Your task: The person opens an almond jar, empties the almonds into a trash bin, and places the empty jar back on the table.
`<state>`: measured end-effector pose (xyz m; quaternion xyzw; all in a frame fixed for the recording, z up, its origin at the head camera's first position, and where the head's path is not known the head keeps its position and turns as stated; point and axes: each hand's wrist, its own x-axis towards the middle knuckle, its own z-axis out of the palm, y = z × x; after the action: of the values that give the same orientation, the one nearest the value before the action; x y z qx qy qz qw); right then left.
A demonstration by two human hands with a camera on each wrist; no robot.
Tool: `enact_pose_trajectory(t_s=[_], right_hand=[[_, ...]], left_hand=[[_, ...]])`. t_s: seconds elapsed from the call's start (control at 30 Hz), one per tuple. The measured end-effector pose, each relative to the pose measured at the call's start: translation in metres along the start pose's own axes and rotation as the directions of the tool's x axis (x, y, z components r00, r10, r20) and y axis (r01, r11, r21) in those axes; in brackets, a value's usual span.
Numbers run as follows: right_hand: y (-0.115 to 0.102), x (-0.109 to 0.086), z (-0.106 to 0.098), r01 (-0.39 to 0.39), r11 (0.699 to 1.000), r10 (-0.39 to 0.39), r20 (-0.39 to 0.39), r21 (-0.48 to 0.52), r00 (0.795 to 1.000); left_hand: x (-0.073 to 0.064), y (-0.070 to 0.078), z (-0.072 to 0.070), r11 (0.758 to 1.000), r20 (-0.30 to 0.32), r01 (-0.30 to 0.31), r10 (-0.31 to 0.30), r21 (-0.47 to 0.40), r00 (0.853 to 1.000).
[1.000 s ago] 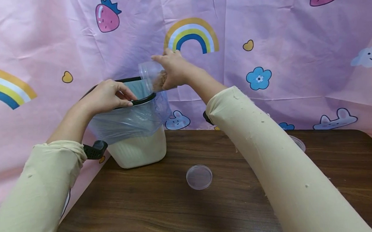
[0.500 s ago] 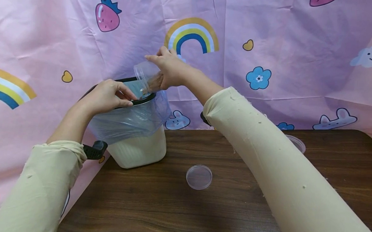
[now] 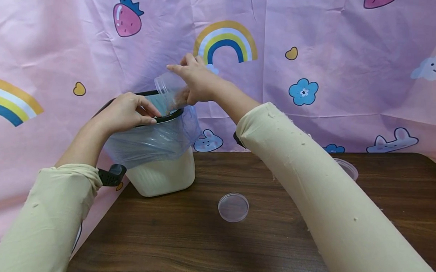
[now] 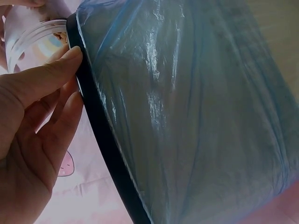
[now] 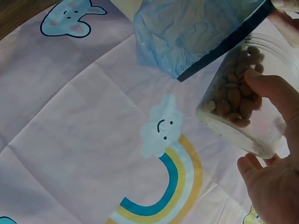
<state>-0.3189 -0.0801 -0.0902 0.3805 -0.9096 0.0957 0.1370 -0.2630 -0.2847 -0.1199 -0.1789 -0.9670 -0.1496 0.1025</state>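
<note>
Right hand (image 3: pixel 196 81) grasping clear jar (image 3: pixel 169 90), tipped mouth-down over bin (image 3: pixel 162 176) so nuts (image 5: pixel 236 95) drop in; left hand (image 3: pixel 126 113) pinching black rim (image 3: pixel 168 117), steadying it.

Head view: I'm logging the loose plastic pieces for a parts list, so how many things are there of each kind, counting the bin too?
Clear jar with brown pieces, tilted over the bin in the right hand: 1
Cream bin with blue liner, its rim held by the left hand: 1
Clear round lids on the table, one in front, one partly hidden behind the right sleeve: 2
Total: 4
</note>
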Motion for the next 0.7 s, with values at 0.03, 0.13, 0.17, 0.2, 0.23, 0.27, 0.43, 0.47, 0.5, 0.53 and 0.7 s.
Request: enact_pose_trajectory(t_s=[0.03, 0.13, 0.17, 0.2, 0.23, 0.27, 0.43, 0.47, 0.5, 0.53, 0.7], right_hand=[[-0.0002, 0.0001, 0.0003, 0.0, 1.0, 0.0, -0.001, 0.0, 1.0], [-0.0009, 0.0007, 0.001, -0.001, 1.0, 0.001, -0.002, -0.002, 1.0], [-0.0014, 0.0009, 0.0012, -0.001, 1.0, 0.001, -0.002, -0.003, 1.0], [-0.0018, 0.0011, 0.0015, -0.002, 1.0, 0.002, -0.002, -0.003, 1.0], [-0.0022, 0.0013, 0.0017, -0.001, 1.0, 0.001, -0.002, -0.003, 1.0], [-0.0027, 0.0015, 0.0019, 0.0, 1.0, 0.0, -0.003, -0.005, 1.0], [-0.0046, 0.0026, 0.0027, 0.009, 1.0, -0.009, -0.006, -0.021, 1.0], [-0.0048, 0.0029, 0.0029, 0.009, 1.0, -0.009, -0.005, -0.027, 1.0], [-0.005, 0.0033, 0.0031, 0.009, 1.0, -0.009, -0.004, -0.03, 1.0], [-0.0053, 0.0035, 0.0033, 0.009, 0.999, -0.009, -0.003, -0.033, 1.0], [-0.0061, 0.0039, 0.0038, 0.01, 0.999, -0.01, -0.007, -0.049, 1.0]], left_hand=[[0.0001, -0.0002, 0.0, 1.0, 0.0, -0.001, 0.001, 0.001, 1.0], [0.0003, -0.0007, -0.0001, 1.0, 0.007, 0.006, -0.006, -0.002, 1.0], [0.0003, -0.0009, -0.0001, 1.0, 0.009, 0.009, -0.009, -0.003, 1.0], [0.0004, -0.001, -0.0002, 1.0, 0.01, 0.01, -0.01, -0.003, 1.0], [0.0004, -0.0011, -0.0003, 1.0, 0.011, 0.012, -0.011, -0.003, 1.0], [0.0005, -0.0013, -0.0003, 1.0, 0.012, 0.014, -0.014, -0.003, 1.0], [0.0009, -0.0022, -0.0003, 1.0, 0.011, 0.012, -0.012, -0.006, 1.0], [0.0011, -0.0024, -0.0002, 1.0, 0.01, 0.01, -0.01, -0.006, 1.0], [0.0012, -0.0025, -0.0001, 1.0, 0.01, 0.009, -0.009, -0.009, 1.0], [0.0013, -0.0027, 0.0, 1.0, 0.01, 0.009, -0.009, -0.01, 1.0], [0.002, -0.0028, 0.0002, 1.0, 0.01, 0.015, -0.015, -0.015, 1.0]])
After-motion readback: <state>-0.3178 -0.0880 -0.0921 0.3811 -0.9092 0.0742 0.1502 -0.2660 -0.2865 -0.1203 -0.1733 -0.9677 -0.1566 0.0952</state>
